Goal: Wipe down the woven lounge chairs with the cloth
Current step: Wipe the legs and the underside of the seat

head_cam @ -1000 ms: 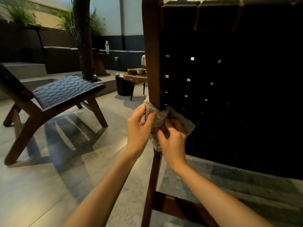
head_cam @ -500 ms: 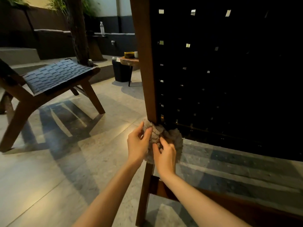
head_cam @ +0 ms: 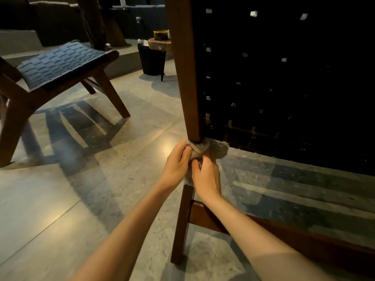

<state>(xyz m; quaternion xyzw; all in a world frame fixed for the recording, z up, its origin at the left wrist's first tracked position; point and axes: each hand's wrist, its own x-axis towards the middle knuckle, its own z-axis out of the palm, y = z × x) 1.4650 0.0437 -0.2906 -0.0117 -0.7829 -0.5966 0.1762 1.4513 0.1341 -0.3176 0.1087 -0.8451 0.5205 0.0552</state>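
Note:
The back of a woven lounge chair fills the right of the head view: black webbing (head_cam: 284,78) on a brown wooden post (head_cam: 185,67). A beige fluffy cloth (head_cam: 213,149) is wrapped around that post just below the webbing's lower edge. My left hand (head_cam: 176,165) grips the cloth from the left, thumb on top. My right hand (head_cam: 206,177) grips it from the right and below, fingers curled into the cloth. Below my hands the post continues as a leg (head_cam: 181,226) down to the floor.
A second woven lounge chair (head_cam: 58,61) stands at the left. A small round wooden side table (head_cam: 159,44) with a black bin (head_cam: 151,59) beside it sits behind the post. A low crossbar (head_cam: 263,226) runs right from the leg. Grey tiled floor (head_cam: 71,189) lies between.
Both hands have slid the cloth down the wooden post, from beside the webbing to just below its lower edge. The view has tilted downward with them.

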